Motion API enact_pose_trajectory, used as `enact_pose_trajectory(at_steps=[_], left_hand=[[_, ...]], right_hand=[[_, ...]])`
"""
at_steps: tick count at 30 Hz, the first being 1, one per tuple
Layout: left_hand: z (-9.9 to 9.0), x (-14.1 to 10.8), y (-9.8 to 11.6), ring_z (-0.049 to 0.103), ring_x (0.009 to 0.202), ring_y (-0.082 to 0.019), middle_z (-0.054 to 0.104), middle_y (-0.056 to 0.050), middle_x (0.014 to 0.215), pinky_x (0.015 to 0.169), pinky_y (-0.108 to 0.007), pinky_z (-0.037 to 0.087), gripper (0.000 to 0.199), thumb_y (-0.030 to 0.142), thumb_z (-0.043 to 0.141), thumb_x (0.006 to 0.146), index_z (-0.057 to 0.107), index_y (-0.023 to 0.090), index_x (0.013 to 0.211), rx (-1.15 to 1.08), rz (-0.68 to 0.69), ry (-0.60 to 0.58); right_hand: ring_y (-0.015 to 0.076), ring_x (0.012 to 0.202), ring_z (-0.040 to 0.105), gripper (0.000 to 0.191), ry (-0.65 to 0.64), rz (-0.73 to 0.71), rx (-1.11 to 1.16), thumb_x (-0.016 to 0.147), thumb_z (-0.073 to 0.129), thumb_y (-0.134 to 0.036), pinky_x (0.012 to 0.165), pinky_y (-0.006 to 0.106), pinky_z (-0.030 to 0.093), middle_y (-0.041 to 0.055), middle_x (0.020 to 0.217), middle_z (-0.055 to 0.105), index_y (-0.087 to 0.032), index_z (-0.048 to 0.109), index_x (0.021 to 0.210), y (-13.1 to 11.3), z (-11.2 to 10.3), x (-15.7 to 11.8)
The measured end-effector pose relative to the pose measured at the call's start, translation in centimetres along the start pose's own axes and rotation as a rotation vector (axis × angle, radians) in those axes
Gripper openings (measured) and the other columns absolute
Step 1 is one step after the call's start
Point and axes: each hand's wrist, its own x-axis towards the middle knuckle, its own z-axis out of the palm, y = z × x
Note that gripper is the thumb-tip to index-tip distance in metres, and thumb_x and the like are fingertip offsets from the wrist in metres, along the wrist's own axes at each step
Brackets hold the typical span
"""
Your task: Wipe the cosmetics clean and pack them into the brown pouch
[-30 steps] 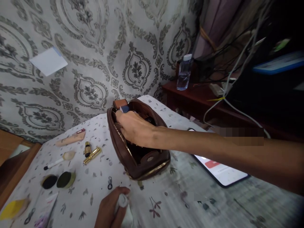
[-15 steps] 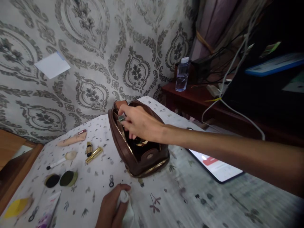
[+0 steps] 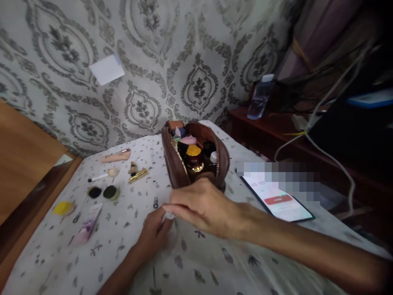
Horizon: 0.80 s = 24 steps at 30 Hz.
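Note:
My left hand (image 3: 155, 231) is closed round a small translucent bottle (image 3: 172, 235) with a whitish top, partly hidden and blurred. Thumb and curled fingers of my right hand (image 3: 207, 207) meet at the top of this bottle; whether they grip its cap is hidden. Just behind the hands stands an unzipped brown toiletry bag (image 3: 175, 162). Inside it are a dark jar with a yellow-orange lid (image 3: 193, 150), a pink item (image 3: 188, 140), a white-capped container (image 3: 213, 157) and other items.
Left on the patterned cloth lie a peach tube (image 3: 115, 156), a brush (image 3: 102, 175), a gold tube (image 3: 138, 175), a small dark bottle (image 3: 133, 169), an open round container (image 3: 111, 192), a pink-white tube (image 3: 89, 223) and a yellow item (image 3: 63, 208). A phone (image 3: 278, 200) lies right; a water bottle (image 3: 260, 97) stands behind.
My right hand has come out of the bag and moved toward me to the top of the bottle in my left hand. The bag's contents now show. The view has shifted left.

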Motion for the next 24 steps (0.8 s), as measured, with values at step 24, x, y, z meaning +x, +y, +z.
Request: enact_pose_trajectory(at_steps=[24], left_hand=[[-9.2, -4.6, -6.1, 0.055, 0.071, -0.017, 0.056, 0.002, 0.072, 0.068, -0.027, 0.039, 0.011, 0.023, 0.043, 0.09, 0.052, 0.02, 0.085, 0.186, -0.147, 0.08]], right_hand=[[0.0117, 0.054, 0.051, 0.019, -0.057, 0.576, 0.557, 0.086, 0.054, -0.029, 0.051, 0.021, 0.04, -0.0047, 0.061, 0.056, -0.017, 0.056, 0.101, 1.3, 17.5, 4.1]])
